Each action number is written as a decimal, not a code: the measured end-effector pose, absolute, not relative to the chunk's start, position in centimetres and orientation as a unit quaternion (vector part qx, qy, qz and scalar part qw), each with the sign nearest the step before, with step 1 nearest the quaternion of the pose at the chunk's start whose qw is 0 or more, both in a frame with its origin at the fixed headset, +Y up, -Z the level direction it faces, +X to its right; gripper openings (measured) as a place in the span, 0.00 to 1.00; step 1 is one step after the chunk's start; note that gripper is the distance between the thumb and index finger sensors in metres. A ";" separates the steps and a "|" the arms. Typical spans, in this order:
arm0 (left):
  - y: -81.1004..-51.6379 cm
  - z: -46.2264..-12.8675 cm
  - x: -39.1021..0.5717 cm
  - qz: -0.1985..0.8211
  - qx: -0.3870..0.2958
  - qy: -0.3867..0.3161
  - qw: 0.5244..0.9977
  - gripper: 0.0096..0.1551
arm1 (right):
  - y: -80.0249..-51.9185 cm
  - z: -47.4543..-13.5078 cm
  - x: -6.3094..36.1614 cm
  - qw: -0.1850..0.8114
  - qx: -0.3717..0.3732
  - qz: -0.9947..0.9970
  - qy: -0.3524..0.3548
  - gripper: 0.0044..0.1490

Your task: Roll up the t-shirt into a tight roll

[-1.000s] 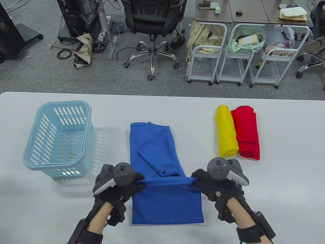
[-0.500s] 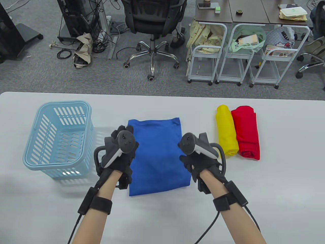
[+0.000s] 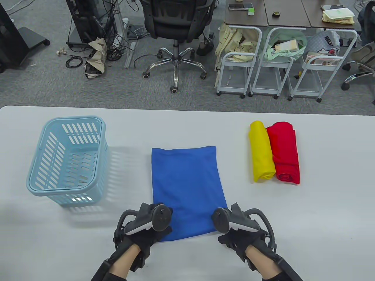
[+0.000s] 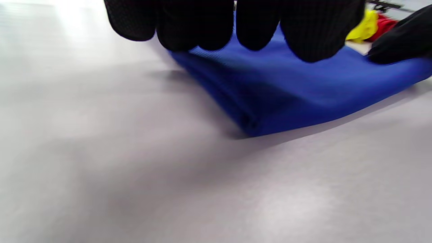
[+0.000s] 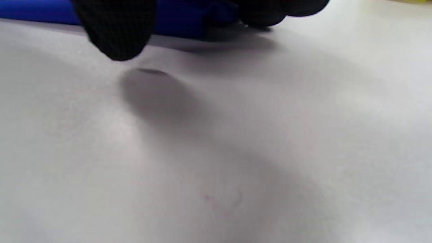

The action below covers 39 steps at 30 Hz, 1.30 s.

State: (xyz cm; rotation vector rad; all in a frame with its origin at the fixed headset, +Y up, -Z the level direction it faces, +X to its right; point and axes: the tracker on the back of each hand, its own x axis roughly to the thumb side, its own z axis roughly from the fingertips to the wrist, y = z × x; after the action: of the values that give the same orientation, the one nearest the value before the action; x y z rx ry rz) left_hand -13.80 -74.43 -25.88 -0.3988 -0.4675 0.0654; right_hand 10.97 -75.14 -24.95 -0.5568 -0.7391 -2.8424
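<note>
The blue t-shirt (image 3: 187, 187) lies folded into a flat rectangle in the middle of the white table (image 3: 322, 205). My left hand (image 3: 149, 231) sits at its near left corner. In the left wrist view its fingers (image 4: 216, 23) hang over the blue t-shirt (image 4: 287, 98), with the thumb resting on the cloth further right. My right hand (image 3: 234, 234) sits at the near right corner. Its thumb (image 5: 118, 30) hovers over bare table, and the other fingers touch the edge of the blue t-shirt (image 5: 182, 17). Neither hand visibly pinches the cloth.
A light blue plastic basket (image 3: 73, 118) stands at the left of the table. A rolled yellow shirt (image 3: 260, 152) and a rolled red shirt (image 3: 284, 152) lie side by side at the right. Beyond the far edge are an office chair and trolleys.
The near half of the shirt was folded up over the far half. Both hands then drew back from the far edge to the near corners, and the shirt slid a little nearer.
</note>
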 end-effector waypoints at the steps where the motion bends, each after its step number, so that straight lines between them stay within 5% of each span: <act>1: -74.4 -25.9 -13.5 0.028 -0.197 -0.247 0.948 0.35 | -75.2 -24.9 10.8 0.095 -0.190 -0.949 -0.234 0.53; 8: -75.0 -25.0 -12.5 -0.093 -0.221 -0.268 0.933 0.53 | -75.1 -25.4 10.9 0.083 -0.190 -0.955 -0.213 0.39; 12: -75.0 -25.2 -12.5 -0.117 -0.188 -0.257 0.941 0.44 | -74.8 -25.6 11.2 0.067 -0.188 -0.957 -0.210 0.28; 16: -74.5 -25.6 -12.9 -0.087 -0.152 -0.253 0.952 0.22 | -74.6 -25.9 12.0 0.037 -0.183 -0.958 -0.219 0.25; 25: -74.1 -27.1 -16.6 0.192 -0.262 -0.245 0.913 0.23 | -74.2 -27.0 15.6 -0.149 -0.160 -0.926 -0.308 0.26; 32: -73.5 -26.5 -15.6 -0.090 -0.117 -0.163 0.976 0.28 | -75.5 -27.3 14.8 -0.101 -0.128 -0.937 -0.310 0.27; 36: -71.9 -25.5 -15.2 -0.020 -0.072 -0.201 0.977 0.29 | -75.5 -27.3 14.9 -0.105 -0.125 -0.936 -0.311 0.27; 39: -73.3 -25.2 -14.0 0.062 -0.155 -0.271 0.948 0.30 | -75.4 -27.2 14.9 -0.099 -0.112 -0.940 -0.307 0.27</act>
State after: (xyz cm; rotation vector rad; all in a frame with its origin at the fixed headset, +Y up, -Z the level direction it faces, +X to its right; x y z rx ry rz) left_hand -13.99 -73.30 -25.16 -0.3148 -0.5519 0.1266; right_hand 14.93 -75.40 -27.22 -0.3742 -1.0297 -3.1544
